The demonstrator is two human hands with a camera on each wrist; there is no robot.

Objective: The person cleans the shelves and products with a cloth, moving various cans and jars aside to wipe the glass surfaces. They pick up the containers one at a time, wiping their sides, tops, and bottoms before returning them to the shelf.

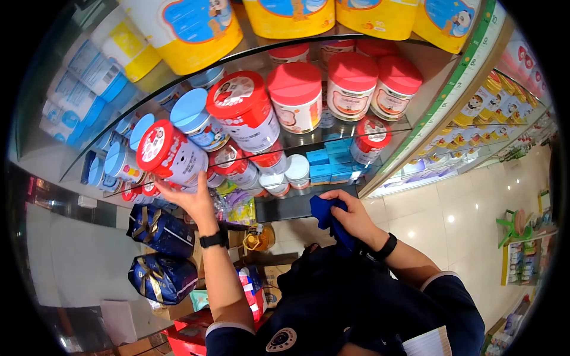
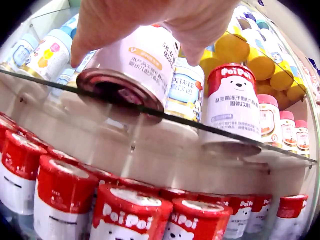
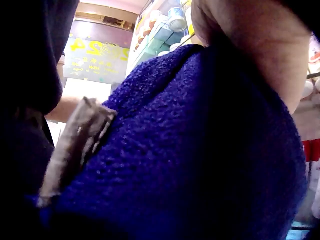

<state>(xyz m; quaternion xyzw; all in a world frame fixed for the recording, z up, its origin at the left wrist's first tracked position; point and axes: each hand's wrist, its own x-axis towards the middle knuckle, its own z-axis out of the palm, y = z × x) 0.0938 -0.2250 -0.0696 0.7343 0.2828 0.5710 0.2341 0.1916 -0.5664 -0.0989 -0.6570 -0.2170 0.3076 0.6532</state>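
My left hand (image 1: 196,202) grips the lower part of a red-lidded white can (image 1: 178,160) at the front of a glass shelf. In the left wrist view the fingers of the left hand (image 2: 155,20) span the can (image 2: 137,60), which is tilted, its dark underside showing at the shelf edge. Beside it stands a similar can (image 2: 232,105). Lower and to the right in the head view, my right hand (image 1: 356,222) holds a bunched dark blue cloth (image 1: 323,210); the cloth (image 3: 155,130) fills much of the right wrist view.
Blue-lidded cans (image 1: 190,111) and pink-lidded tubs (image 1: 295,98) crowd the same shelf. Large yellow containers (image 1: 291,18) stand on the shelf above. More red-topped cans (image 2: 130,207) line the shelf below. Dark blue bags (image 1: 163,279) and an amber bottle (image 1: 259,237) are lower down.
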